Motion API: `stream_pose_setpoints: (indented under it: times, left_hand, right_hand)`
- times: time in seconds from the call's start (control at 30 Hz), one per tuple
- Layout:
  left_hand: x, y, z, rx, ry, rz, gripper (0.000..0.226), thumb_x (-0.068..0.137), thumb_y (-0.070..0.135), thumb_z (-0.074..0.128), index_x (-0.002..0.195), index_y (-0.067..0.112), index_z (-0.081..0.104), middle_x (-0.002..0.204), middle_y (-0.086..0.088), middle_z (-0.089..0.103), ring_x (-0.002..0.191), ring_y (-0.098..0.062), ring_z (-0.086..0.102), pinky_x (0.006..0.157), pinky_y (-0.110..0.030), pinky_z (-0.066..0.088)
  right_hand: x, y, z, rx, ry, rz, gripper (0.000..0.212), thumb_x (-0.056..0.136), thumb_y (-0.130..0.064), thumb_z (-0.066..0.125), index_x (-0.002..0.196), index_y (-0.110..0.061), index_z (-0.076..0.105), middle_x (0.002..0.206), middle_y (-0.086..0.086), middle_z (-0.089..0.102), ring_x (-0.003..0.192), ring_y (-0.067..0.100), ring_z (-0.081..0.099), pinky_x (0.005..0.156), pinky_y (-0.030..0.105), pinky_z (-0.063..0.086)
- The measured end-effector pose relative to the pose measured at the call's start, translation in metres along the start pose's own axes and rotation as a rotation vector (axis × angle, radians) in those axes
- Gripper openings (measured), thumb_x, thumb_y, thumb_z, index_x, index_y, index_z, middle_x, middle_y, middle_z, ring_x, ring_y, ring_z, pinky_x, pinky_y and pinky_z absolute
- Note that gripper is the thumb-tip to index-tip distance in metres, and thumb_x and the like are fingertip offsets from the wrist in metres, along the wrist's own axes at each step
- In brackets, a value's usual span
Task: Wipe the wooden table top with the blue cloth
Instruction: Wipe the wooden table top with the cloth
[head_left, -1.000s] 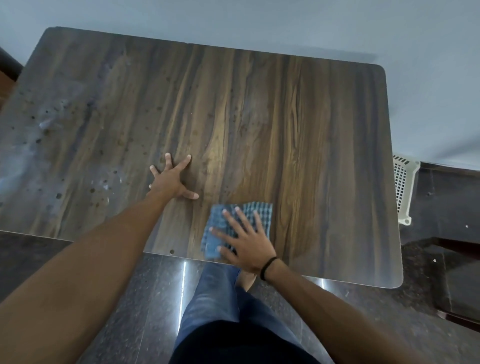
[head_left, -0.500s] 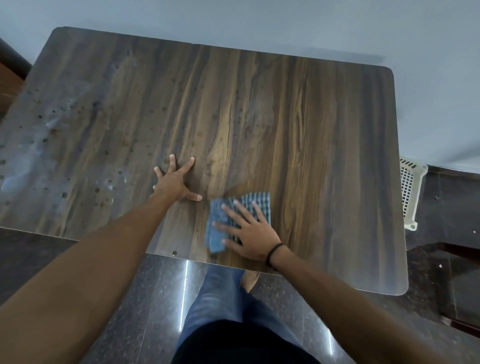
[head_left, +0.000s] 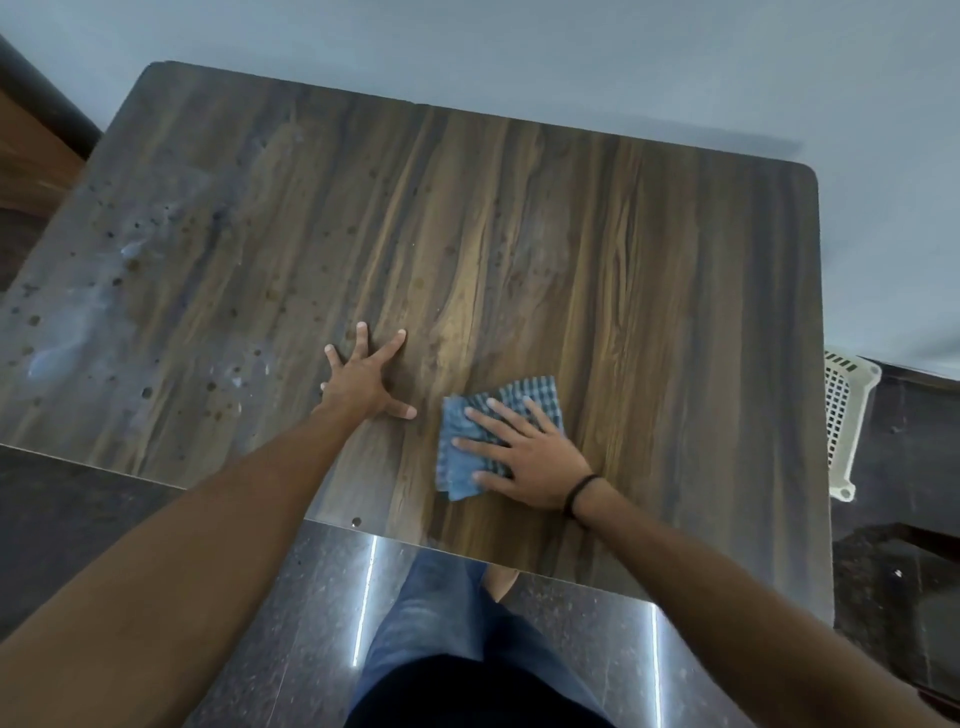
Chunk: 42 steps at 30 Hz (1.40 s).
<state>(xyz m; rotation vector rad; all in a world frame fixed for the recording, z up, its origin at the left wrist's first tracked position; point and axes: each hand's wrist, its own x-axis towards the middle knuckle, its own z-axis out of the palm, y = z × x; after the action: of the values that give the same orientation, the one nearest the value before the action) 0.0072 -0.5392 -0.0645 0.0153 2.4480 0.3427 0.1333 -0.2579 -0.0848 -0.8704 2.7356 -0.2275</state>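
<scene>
Mostly spotted wooden table top (head_left: 649, 270); right hand (head_left: 530, 457) flat pressing blue cloth (head_left: 457, 441); left hand (head_left: 363, 384) splayed, released.

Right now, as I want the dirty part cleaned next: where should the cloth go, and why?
Probably slide the cloth left, toward the spots and pale smears on the left of the table. The right hand presses it flat near the front edge; the left hand, spread flat beside it, lies in the way and would have to lift.
</scene>
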Motion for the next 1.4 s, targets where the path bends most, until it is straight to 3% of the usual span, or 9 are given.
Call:
stream_pose_setpoints:
  times: [0.13, 0.23, 0.4, 0.47, 0.63, 0.83, 1.07, 1.27, 1.4]
  left_hand:
    - [-0.008, 0.010, -0.005, -0.015, -0.028, -0.049, 0.131, 0.062, 0.047, 0.093, 0.153, 0.059, -0.001, 0.165, 0.006, -0.028, 0.147, -0.053, -0.020, 0.110, -0.077, 0.022]
    - [-0.010, 0.010, -0.007, -0.019, -0.044, -0.039, 0.131, 0.063, 0.046, 0.093, 0.153, 0.058, -0.002, 0.164, 0.006, -0.029, 0.146, -0.053, -0.022, 0.109, -0.078, 0.021]
    - [-0.011, 0.010, -0.007, -0.023, -0.040, -0.042, 0.132, 0.062, 0.046, 0.093, 0.153, 0.059, -0.001, 0.164, 0.007, -0.030, 0.147, -0.052, -0.021, 0.107, -0.080, 0.021]
    - [-0.011, 0.012, -0.008, -0.021, -0.043, -0.043, 0.131, 0.063, 0.045, 0.093, 0.153, 0.059, -0.001, 0.164, 0.007, -0.030, 0.147, -0.051, -0.021, 0.105, -0.081, 0.021]
    - [-0.009, 0.010, -0.008, -0.016, -0.058, -0.040, 0.131, 0.064, 0.045, 0.093, 0.153, 0.058, -0.003, 0.163, 0.007, -0.032, 0.147, -0.051, -0.023, 0.106, -0.082, 0.019]
    - [-0.012, 0.012, -0.009, -0.033, -0.059, -0.039, 0.131, 0.064, 0.044, 0.093, 0.153, 0.058, -0.002, 0.163, 0.007, -0.032, 0.147, -0.050, -0.022, 0.107, -0.081, 0.018]
    - [-0.012, 0.012, -0.010, -0.036, -0.062, -0.040, 0.131, 0.065, 0.043, 0.093, 0.153, 0.059, -0.002, 0.163, 0.008, -0.032, 0.147, -0.050, -0.023, 0.107, -0.081, 0.017]
    - [-0.012, 0.011, -0.012, -0.049, -0.067, -0.036, 0.131, 0.065, 0.042, 0.093, 0.152, 0.060, -0.004, 0.162, 0.009, -0.034, 0.147, -0.049, -0.024, 0.108, -0.080, 0.018]
    - [-0.011, 0.011, -0.011, -0.059, -0.085, -0.045, 0.132, 0.066, 0.040, 0.093, 0.151, 0.061, -0.006, 0.160, 0.009, -0.037, 0.146, -0.048, -0.028, 0.108, -0.081, 0.016]
  right_hand:
    - [0.014, 0.063, -0.019, 0.109, 0.106, 0.443, 0.058, 0.098, -0.069, 0.022, 0.153, -0.055, 0.013, 0.166, -0.014, 0.003, 0.155, 0.019, 0.002, 0.122, 0.055, -0.003]
    - [0.059, 0.030, -0.025, 0.234, 0.168, 0.756, 0.058, 0.101, -0.063, 0.021, 0.156, -0.050, 0.008, 0.166, -0.012, -0.008, 0.154, 0.023, -0.010, 0.118, 0.057, -0.014]
    - [0.014, 0.015, 0.001, 0.008, 0.048, 0.031, 0.055, 0.101, -0.066, 0.026, 0.154, -0.053, 0.018, 0.167, -0.012, 0.007, 0.155, 0.020, 0.004, 0.121, 0.059, 0.005]
    - [0.003, 0.055, -0.005, 0.006, 0.073, 0.141, 0.056, 0.099, -0.068, 0.027, 0.153, -0.055, 0.016, 0.167, -0.014, 0.007, 0.155, 0.018, 0.004, 0.121, 0.059, 0.008]
    - [0.067, 0.061, -0.032, 0.269, 0.204, 0.863, 0.058, 0.101, -0.062, 0.021, 0.156, -0.049, 0.009, 0.167, -0.010, -0.004, 0.154, 0.021, -0.010, 0.120, 0.057, -0.010]
    - [0.029, 0.043, -0.012, 0.044, 0.053, 0.115, 0.055, 0.100, -0.067, 0.023, 0.154, -0.053, 0.018, 0.167, -0.012, 0.009, 0.155, 0.018, 0.004, 0.120, 0.060, 0.008]
    - [0.094, 0.095, -0.048, 0.275, 0.214, 0.903, 0.059, 0.101, -0.062, 0.022, 0.157, -0.047, 0.011, 0.168, -0.008, -0.003, 0.154, 0.022, -0.008, 0.119, 0.058, -0.010]
    - [0.072, 0.093, -0.038, 0.050, 0.013, 0.146, 0.054, 0.100, -0.068, 0.021, 0.152, -0.058, 0.013, 0.166, -0.017, 0.001, 0.155, 0.017, 0.000, 0.122, 0.053, -0.002]
    - [0.095, 0.149, -0.065, 0.225, 0.132, 0.769, 0.057, 0.099, -0.066, 0.024, 0.154, -0.053, 0.013, 0.166, -0.014, -0.003, 0.154, 0.017, -0.006, 0.121, 0.053, -0.008]
